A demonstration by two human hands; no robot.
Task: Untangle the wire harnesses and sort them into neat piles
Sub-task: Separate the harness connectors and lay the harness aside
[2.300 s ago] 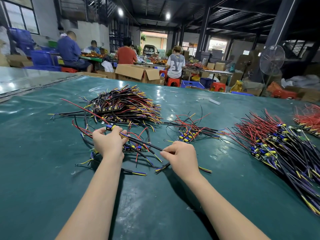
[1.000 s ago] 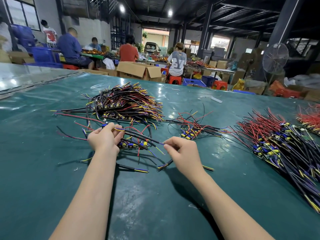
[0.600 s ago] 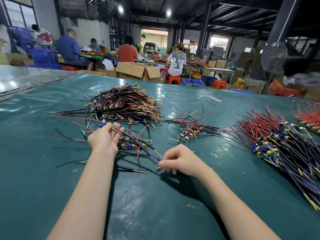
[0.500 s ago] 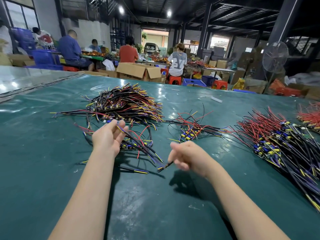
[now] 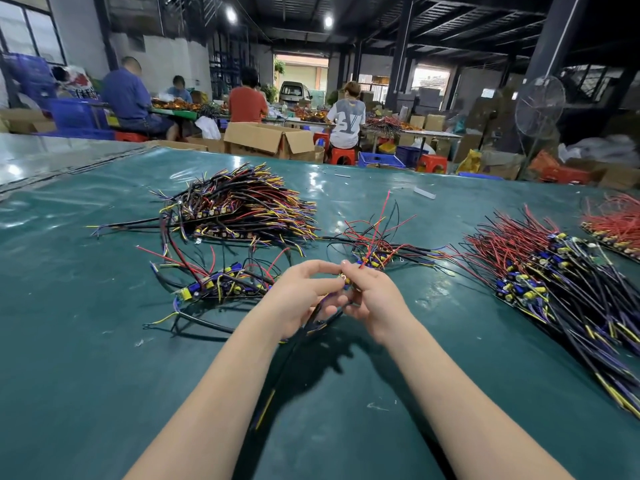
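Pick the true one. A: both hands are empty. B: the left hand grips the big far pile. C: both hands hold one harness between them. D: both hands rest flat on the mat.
C: the left hand and right hand both pinch the same wire harness, its dark wires dangling below them.

Cardboard box (image 5: 266, 140) and fan (image 5: 539, 107) beyond the table (image 5: 86, 341).

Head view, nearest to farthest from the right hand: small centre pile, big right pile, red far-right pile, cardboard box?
1. small centre pile, just beyond the right hand
2. big right pile, off to its right
3. red far-right pile, at the frame edge
4. cardboard box, far back, left of centre
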